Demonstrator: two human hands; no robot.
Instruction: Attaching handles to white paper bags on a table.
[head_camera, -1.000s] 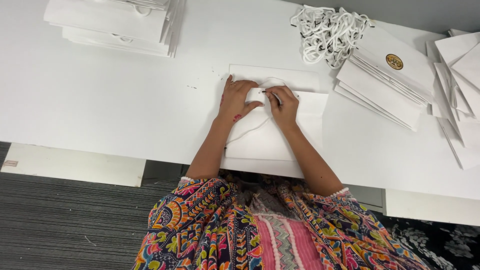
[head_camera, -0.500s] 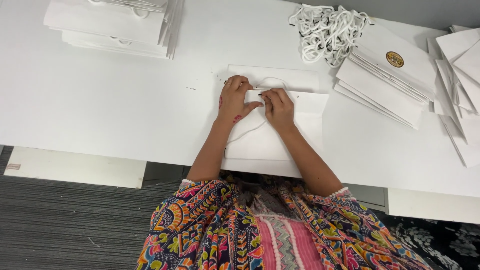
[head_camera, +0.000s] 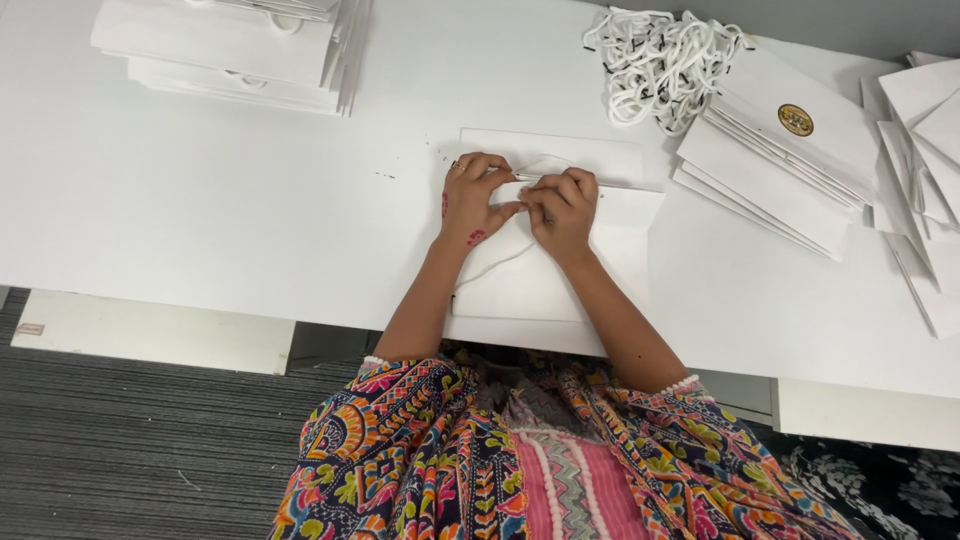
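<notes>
A flat white paper bag (head_camera: 545, 285) lies on the white table (head_camera: 200, 200) right in front of me. My left hand (head_camera: 473, 197) and my right hand (head_camera: 562, 205) meet at the bag's upper edge, fingers pinched together there. A thin white cord (head_camera: 495, 262) runs from under my hands down across the bag. Both hands pinch the bag's top edge where the cord starts; my fingers hide the exact spot.
A stack of flat white bags (head_camera: 235, 50) sits at the far left. A heap of white cord handles (head_camera: 660, 60) lies at the far middle. More white bags, one with a round gold seal (head_camera: 795, 120), fan out on the right. Grey carpet (head_camera: 120, 450) lies below the table edge.
My hands have drawn closer together at the bag's top edge. The cord loop under them has shifted a little.
</notes>
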